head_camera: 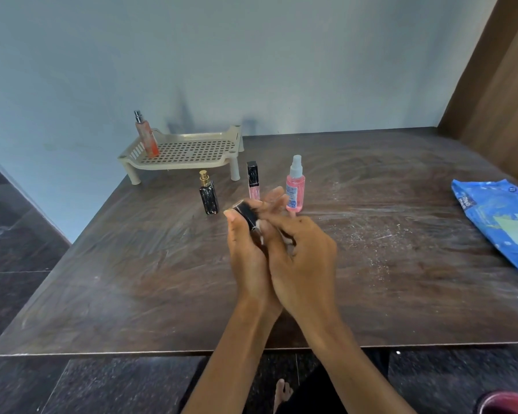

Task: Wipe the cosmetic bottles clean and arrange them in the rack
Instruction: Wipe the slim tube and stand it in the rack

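my left hand (245,246) grips a small black bottle (247,215); right hand (304,258) covers its lower end, grasp unclear to me.

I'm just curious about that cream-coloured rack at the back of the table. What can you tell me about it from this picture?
The rack looks like beige plastic: a shallow rectangular tray with a perforated grid floor, slotted sides and a low raised rim, standing level on short round legs. It sits at the far left of the dark wooden table, close to the wall. One item is in it: a peach-pink spray bottle with a silver nozzle, upright in its left end. The rest of its floor is bare, and neither hand touches it.
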Available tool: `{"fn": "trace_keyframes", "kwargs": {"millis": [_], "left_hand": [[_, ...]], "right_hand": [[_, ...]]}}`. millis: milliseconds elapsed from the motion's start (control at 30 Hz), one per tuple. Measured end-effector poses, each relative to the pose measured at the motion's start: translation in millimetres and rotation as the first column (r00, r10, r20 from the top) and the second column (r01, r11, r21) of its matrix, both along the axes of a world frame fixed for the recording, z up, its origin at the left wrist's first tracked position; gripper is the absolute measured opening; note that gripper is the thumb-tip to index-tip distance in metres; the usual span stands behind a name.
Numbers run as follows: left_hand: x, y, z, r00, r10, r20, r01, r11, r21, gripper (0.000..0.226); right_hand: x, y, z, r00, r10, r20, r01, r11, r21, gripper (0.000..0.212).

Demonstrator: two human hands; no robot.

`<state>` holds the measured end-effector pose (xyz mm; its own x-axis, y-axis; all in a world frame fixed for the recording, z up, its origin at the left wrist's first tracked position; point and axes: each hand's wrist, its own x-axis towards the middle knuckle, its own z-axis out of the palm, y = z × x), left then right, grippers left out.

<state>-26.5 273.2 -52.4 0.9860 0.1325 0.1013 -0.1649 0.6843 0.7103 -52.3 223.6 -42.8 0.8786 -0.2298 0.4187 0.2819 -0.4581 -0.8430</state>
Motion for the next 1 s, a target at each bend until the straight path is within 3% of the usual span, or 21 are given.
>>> {"fn": "trace_keyframes", "kwargs": {"millis": [133, 367, 600, 733, 1000], "left_hand": [[6, 1, 3, 1.000, 0.014, -0.016, -0.014, 1.000, -0.008, 0.060], [13, 4, 10, 0.993, 0.115, 0.034, -0.114, 0.993, -0.006, 0.049], [9, -5, 1, 1.000, -0.017, -0.023, 0.017, 1.000, -0.011, 0.065], [13, -3, 3, 0.996, -0.079, -0.041, 0.072, 0.987, -0.141, 0.064], [16, 6, -1, 0.999, 0.002, -0.035, -0.005, 0.995, -0.096, 0.054]], "right_hand": [[8, 5, 7, 0.998, 0.012, 0.061, -0.010, 1.000, -0.029, 0.020], [-21, -18, -28, 1.000, -0.023, 0.015, 0.024, 0.996, -0.081, 0.023], [2, -3, 4, 0.998, 0.012, 0.068, -0.009, 0.999, -0.054, 0.021], [14, 5, 13, 0.995, 0.069, 0.077, -0.065, 0.996, -0.056, 0.020], [-16, -12, -23, 0.997, 0.036, 0.071, -0.028, 0.993, -0.115, 0.027]]}}
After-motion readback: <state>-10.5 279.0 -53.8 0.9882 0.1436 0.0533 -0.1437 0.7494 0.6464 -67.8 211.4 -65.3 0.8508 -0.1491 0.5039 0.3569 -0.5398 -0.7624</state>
